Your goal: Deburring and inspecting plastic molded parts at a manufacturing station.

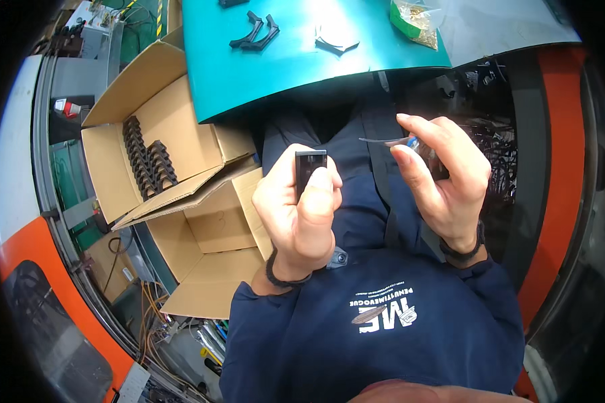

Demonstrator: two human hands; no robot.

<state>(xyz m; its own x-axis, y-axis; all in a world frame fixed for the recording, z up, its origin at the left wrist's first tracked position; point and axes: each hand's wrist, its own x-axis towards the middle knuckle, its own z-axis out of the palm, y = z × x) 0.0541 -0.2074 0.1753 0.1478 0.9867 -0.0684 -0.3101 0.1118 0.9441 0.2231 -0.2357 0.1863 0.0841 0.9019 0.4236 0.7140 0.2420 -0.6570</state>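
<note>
My left hand (292, 215) is closed around a small black plastic part (309, 163), with the thumb pressed on its face and its squared end pointing away from me. To the right, my right hand (450, 164) pinches a thin blade-like tool (385, 142) between thumb and fingers. A bit of blue shows where the fingers grip it; the rest of its handle is hidden in the hand. The tool's tip points left, toward the black part, and is apart from it. Both hands are above my lap.
Ahead stands a green-topped table (249, 80) with black curved parts (257, 33) and a bag of small golden pieces (417, 25). At left, an open cardboard box (188, 114) holds stacked black parts (141, 158); another open box (212, 275) is nearer. An orange-edged machine (563, 154) stands right.
</note>
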